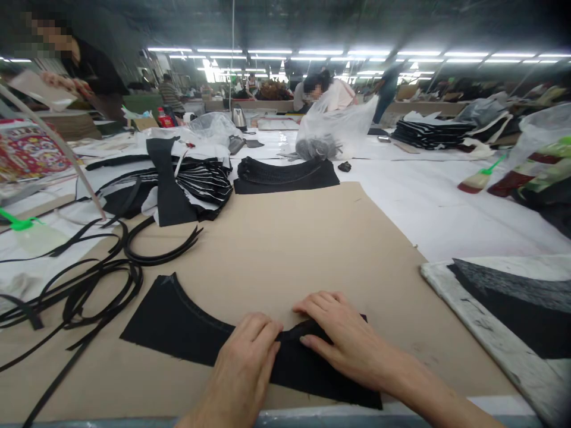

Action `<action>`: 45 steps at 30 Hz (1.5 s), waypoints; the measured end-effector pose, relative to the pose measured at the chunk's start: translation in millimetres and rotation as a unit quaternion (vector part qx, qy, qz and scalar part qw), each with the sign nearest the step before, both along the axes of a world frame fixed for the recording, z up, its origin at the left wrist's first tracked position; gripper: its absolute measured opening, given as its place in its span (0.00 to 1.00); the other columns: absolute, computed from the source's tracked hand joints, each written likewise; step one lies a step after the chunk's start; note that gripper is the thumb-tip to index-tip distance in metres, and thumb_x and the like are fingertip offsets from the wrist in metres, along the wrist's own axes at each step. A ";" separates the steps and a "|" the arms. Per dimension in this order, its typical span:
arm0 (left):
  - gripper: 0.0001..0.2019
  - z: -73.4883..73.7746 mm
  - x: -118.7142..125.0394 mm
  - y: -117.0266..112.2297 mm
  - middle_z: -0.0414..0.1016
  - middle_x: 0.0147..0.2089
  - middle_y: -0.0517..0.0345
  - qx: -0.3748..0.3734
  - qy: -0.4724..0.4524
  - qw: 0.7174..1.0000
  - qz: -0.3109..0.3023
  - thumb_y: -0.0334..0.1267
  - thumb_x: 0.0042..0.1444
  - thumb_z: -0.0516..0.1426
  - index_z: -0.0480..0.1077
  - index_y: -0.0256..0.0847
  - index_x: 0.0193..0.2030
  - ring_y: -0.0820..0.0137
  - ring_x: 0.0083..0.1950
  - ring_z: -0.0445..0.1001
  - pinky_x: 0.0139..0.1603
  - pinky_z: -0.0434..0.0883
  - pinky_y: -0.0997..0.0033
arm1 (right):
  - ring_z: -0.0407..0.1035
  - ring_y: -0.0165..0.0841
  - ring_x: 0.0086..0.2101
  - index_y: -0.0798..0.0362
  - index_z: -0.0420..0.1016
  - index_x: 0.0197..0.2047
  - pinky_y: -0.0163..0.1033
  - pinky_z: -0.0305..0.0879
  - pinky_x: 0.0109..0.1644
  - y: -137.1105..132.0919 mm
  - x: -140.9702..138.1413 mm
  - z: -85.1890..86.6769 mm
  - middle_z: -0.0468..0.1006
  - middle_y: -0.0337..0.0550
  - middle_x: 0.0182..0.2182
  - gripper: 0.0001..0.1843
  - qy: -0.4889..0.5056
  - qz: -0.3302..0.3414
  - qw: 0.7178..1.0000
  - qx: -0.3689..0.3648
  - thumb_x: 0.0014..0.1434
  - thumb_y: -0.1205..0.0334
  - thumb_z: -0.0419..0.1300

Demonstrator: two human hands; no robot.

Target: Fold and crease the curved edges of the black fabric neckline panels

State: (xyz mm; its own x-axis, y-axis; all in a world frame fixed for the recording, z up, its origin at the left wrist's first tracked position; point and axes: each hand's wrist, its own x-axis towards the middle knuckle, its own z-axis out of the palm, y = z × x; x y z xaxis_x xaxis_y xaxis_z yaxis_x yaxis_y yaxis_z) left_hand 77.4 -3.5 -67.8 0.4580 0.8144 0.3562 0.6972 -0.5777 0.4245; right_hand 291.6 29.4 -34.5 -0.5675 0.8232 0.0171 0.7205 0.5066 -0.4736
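Bench, cutting floor: my left hand (243, 368) and right hand (343, 339) lie palms down on a curved black fabric piece (178, 324). It sits at the 6 o'clock edge of a cardboard sheet (285, 238), right in front of me. The right grip is spread flat and closes on nothing. The left has its fingers bent over a raised ridge of the cloth where the two hands meet, and I cannot tell whether it pinches that ridge or only presses it.

The risk, as I judge it, is at the ends. The long tail of the piece runs out toward 9 o'clock with no weight on it, so any push from the hands could swing it or crease the ridge crooked. The lower hem lies close to the bench lip at 6 o'clock and could slip over.

A tangle of loose black strips (89, 285) lies near that tail at 9 o'clock and could snag it. At 12 o'clock a stack of curved black pieces (285, 172) sits beside a striped fabric pile (200, 181), with a plastic bag (332, 131) behind. A white board (446, 285) carrying dark cloth hems in 3 o'clock. A co-worker (89, 65) stands well apart at 10 o'clock.
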 end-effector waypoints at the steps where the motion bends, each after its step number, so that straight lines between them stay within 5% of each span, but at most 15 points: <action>1: 0.14 -5.9 3.8 -1.9 0.73 0.41 0.52 0.017 0.006 1.000 -0.010 0.28 0.61 0.48 0.68 0.40 0.51 0.68 0.41 0.72 0.41 0.74 0.71 | 0.64 0.35 0.47 0.49 0.69 0.48 0.45 0.54 0.54 3.2 -1.9 1.4 0.74 0.38 0.44 0.13 -0.007 0.013 1.000 -0.012 0.59 0.66 0.60; 8: 0.20 -37.3 4.5 -19.4 0.71 0.41 0.49 0.157 0.080 0.984 0.020 0.25 0.59 0.46 0.68 0.38 0.55 0.65 0.41 0.70 0.38 0.69 0.67 | 0.65 0.34 0.43 0.50 0.70 0.39 0.44 0.52 0.49 17.1 -8.9 3.1 0.74 0.38 0.39 0.05 -0.022 0.064 0.996 -0.061 0.59 0.69 0.59; 15: 0.22 -39.4 10.5 -22.2 0.71 0.44 0.49 0.180 0.124 0.974 0.053 0.24 0.59 0.45 0.68 0.41 0.56 0.64 0.45 0.69 0.42 0.67 0.66 | 0.66 0.34 0.42 0.50 0.69 0.37 0.45 0.52 0.51 23.7 -9.3 -2.0 0.73 0.38 0.37 0.03 -0.027 0.079 0.994 -0.066 0.61 0.68 0.56; 30: 0.21 -45.0 2.8 -15.9 0.73 0.45 0.51 0.204 0.124 0.971 0.001 0.26 0.58 0.48 0.69 0.38 0.56 0.66 0.45 0.70 0.47 0.64 0.66 | 0.67 0.34 0.40 0.53 0.70 0.36 0.43 0.57 0.50 29.5 -12.7 -1.7 0.74 0.42 0.36 0.05 -0.045 0.067 0.994 -0.079 0.63 0.67 0.54; 35: 0.21 -44.3 3.7 -14.2 0.74 0.44 0.53 0.197 0.124 0.973 -0.001 0.26 0.58 0.48 0.70 0.40 0.56 0.67 0.45 0.70 0.47 0.63 0.68 | 0.69 0.36 0.41 0.53 0.73 0.39 0.41 0.58 0.49 36.3 -7.8 9.9 0.77 0.44 0.38 0.07 -0.060 0.102 0.987 -0.112 0.64 0.66 0.54; 45: 0.20 -36.5 8.0 -10.5 0.76 0.44 0.54 0.180 0.091 0.979 0.001 0.25 0.57 0.50 0.71 0.43 0.54 0.70 0.47 0.72 0.47 0.63 0.69 | 0.68 0.36 0.42 0.53 0.74 0.41 0.40 0.58 0.49 34.0 6.2 10.9 0.77 0.43 0.39 0.10 -0.053 0.088 0.988 -0.112 0.56 0.73 0.58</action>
State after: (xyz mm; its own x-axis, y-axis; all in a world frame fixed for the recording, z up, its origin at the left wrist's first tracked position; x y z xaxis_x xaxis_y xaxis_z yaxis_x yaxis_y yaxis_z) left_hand 85.4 -14.0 -104.2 0.5388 0.6527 0.5326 0.7442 -0.6651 0.0622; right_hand 297.7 63.3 -23.6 -0.6915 0.6876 -0.2213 0.6816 0.5196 -0.5152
